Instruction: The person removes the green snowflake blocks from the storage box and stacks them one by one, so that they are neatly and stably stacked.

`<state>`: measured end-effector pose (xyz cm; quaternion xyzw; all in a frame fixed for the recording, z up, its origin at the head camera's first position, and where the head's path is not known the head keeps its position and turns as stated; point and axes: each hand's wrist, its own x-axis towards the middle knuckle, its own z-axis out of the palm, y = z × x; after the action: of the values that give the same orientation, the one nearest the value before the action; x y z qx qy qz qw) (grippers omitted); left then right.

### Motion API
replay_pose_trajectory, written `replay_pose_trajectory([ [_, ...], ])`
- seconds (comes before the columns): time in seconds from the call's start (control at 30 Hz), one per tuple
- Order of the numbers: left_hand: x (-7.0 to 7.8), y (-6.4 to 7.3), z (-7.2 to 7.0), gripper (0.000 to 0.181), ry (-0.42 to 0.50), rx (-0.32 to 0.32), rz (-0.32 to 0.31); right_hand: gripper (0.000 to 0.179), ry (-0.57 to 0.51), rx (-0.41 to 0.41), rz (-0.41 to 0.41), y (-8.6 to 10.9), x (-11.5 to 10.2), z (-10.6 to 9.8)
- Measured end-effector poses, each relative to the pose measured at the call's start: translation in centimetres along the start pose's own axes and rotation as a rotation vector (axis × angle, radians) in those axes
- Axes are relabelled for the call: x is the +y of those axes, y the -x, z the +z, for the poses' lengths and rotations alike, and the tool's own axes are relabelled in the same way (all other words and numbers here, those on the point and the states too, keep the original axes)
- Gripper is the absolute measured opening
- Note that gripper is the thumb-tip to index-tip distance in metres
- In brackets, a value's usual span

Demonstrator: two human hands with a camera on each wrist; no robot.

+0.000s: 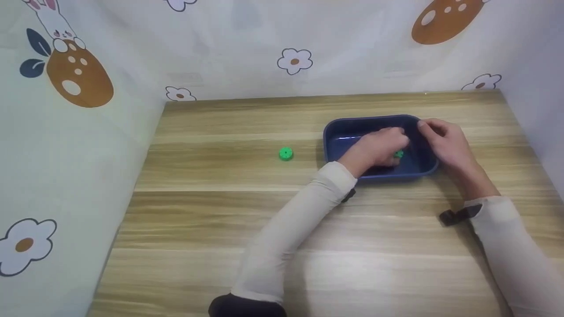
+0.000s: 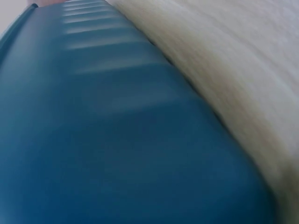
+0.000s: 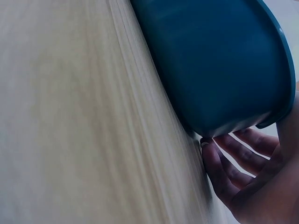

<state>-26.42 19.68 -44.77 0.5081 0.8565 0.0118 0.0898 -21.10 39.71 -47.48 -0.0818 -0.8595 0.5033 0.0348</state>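
Note:
A deep blue rectangular tray with rounded corners stands on the wooden table. My left hand reaches down into it over the near wall, fingers curled. Partly covered by those fingers is a small green piece with a notched edge, which the hand seems to pinch. At the tray's right end my right hand grips the wall, thumb on the rim and the other fingers against the outside. In the left wrist view only the tray's outer side shows, not the hand's grasp.
A round green disc with a dark centre hole lies on the wooden table, left of the tray. Patterned cloth hangs behind the table and along its left side. A plain pale wall borders the right.

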Motion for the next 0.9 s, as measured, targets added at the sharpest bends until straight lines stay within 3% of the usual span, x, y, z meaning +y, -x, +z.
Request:
replay_pose_trajectory([
  [0.17, 0.1, 0.2, -0.1, 0.028, -0.006, 0.006, -0.017, 0.055, -0.017, 0.013, -0.025, 0.1, 0.0, 0.1],
  [0.63, -1.1, 1.1, -0.5, 0.038, 0.144, 0.017, -0.054, 0.056, 0.021, -0.007, 0.001, 0.0, 0.0, -0.1],
  [0.77, -1.7, 1.7, -0.4, 0.039, 0.161, 0.076, 0.005, 0.058, 0.036, -0.019, 0.014, -0.1, 0.0, -0.1],
  [0.9, -2.3, 2.9, -0.4, 0.038, 0.217, 0.174, 0.045, 0.059, 0.038, -0.025, 0.017, -0.1, 0.0, -0.2],
])
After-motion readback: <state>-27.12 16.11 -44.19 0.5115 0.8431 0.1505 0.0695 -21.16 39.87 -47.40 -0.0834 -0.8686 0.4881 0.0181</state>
